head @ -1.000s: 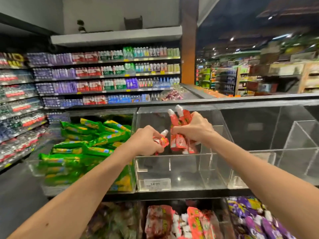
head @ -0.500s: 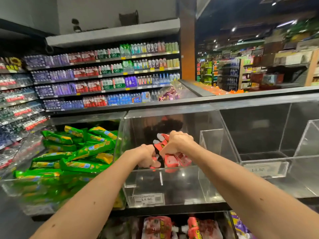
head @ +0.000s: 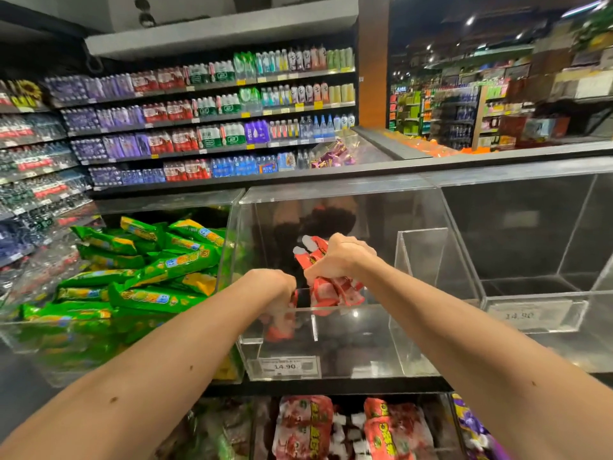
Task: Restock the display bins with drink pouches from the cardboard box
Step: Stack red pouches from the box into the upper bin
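On the upper tier of a shop display, rigid clear acrylic bins stand side by side, their slanted fronts glossy with reflections. The left bin (head: 30, 340) is heaped with flat, crinkly green pouches (head: 156, 277), foil-shiny with yellow print. The middle bin (head: 358, 343) has a low front lip and a white price label (head: 287, 366) at its foot. A thin acrylic divider (head: 421, 250) stands upright at its right side. The right bin (head: 537, 287) carries a second, blurred label (head: 520, 315). A lower tier holds soft lower red pouches (head: 305, 426) and, at the far right, purple pouches (head: 471, 426).

Both bare forearms reach into the middle bin. The left hand (head: 275, 288) bends down over the front lip, its fingers curled around a single red pouch (head: 277, 328), seen blurred through the acrylic. Just beside it, the right hand (head: 338, 260) is closed tight around a bunch of red drink pouches (head: 335, 292), held upright inside the bin. Their white screw caps (head: 306, 245) poke out above the knuckles, and their crumpled lower ends hang just above the lip.
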The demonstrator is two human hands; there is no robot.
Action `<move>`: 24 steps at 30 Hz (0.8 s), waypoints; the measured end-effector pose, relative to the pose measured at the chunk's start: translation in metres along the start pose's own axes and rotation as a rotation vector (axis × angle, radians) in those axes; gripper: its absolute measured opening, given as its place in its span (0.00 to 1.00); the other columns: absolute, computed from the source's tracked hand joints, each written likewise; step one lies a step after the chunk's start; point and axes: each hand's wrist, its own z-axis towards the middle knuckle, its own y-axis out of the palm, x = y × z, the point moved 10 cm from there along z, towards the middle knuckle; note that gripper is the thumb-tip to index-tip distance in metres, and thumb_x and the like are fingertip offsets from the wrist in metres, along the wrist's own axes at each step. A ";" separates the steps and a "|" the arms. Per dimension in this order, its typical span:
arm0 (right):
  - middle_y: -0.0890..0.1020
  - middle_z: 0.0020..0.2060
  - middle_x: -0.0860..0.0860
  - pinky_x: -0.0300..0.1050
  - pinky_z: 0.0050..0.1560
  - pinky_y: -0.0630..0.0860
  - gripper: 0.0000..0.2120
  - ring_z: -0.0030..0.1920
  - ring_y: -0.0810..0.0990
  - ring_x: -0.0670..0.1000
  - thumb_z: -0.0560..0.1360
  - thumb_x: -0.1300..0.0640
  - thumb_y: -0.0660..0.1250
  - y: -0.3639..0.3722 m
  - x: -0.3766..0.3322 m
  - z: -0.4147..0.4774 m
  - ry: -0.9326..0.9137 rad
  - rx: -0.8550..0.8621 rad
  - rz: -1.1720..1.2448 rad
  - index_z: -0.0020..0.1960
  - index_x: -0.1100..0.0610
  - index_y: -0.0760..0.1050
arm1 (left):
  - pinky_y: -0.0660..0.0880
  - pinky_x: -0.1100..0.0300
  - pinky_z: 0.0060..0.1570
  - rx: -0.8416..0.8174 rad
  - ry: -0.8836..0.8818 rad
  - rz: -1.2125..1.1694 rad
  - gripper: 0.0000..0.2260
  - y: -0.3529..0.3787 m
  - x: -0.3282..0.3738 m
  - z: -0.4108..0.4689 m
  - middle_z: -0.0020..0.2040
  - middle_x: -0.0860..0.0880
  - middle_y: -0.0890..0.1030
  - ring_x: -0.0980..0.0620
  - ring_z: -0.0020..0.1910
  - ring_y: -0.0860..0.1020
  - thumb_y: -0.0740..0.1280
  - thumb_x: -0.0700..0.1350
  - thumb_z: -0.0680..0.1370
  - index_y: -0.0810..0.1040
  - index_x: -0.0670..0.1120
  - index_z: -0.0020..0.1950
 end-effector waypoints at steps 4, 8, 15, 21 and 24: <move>0.81 0.42 0.52 0.50 0.54 0.81 0.30 0.46 0.83 0.53 0.65 0.38 0.74 0.004 0.002 0.001 0.027 -0.029 0.062 0.57 0.57 0.73 | 0.78 0.56 0.42 0.072 0.013 -0.118 0.26 -0.010 -0.003 -0.011 0.40 0.50 0.78 0.52 0.35 0.78 0.79 0.53 0.69 0.75 0.42 0.61; 0.83 0.45 0.53 0.50 0.52 0.82 0.32 0.45 0.84 0.53 0.61 0.38 0.75 0.005 0.004 0.004 0.052 -0.041 0.156 0.57 0.56 0.75 | 0.83 0.55 0.43 0.151 0.149 -0.574 0.32 -0.031 -0.012 -0.019 0.50 0.48 0.83 0.50 0.43 0.84 0.82 0.51 0.63 0.76 0.43 0.62; 0.84 0.43 0.52 0.46 0.49 0.80 0.24 0.42 0.83 0.50 0.70 0.39 0.74 0.011 0.010 -0.004 0.148 -0.201 0.459 0.54 0.58 0.78 | 0.83 0.51 0.49 0.205 0.262 -1.181 0.41 -0.031 -0.005 -0.028 0.60 0.43 0.77 0.47 0.52 0.82 0.78 0.40 0.70 0.58 0.49 0.76; 0.81 0.53 0.56 0.54 0.58 0.80 0.18 0.54 0.81 0.56 0.75 0.49 0.72 0.014 0.015 -0.004 0.147 -0.184 0.285 0.55 0.59 0.74 | 0.81 0.52 0.53 0.278 0.159 -0.484 0.34 -0.032 -0.005 -0.022 0.66 0.48 0.71 0.48 0.57 0.77 0.76 0.55 0.70 0.69 0.48 0.72; 0.82 0.57 0.58 0.54 0.60 0.79 0.14 0.56 0.82 0.56 0.75 0.54 0.70 0.022 0.016 -0.002 0.151 -0.236 0.144 0.56 0.61 0.75 | 0.76 0.51 0.58 0.263 0.172 -0.353 0.27 -0.033 0.014 -0.021 0.64 0.47 0.71 0.48 0.56 0.74 0.74 0.54 0.73 0.71 0.49 0.69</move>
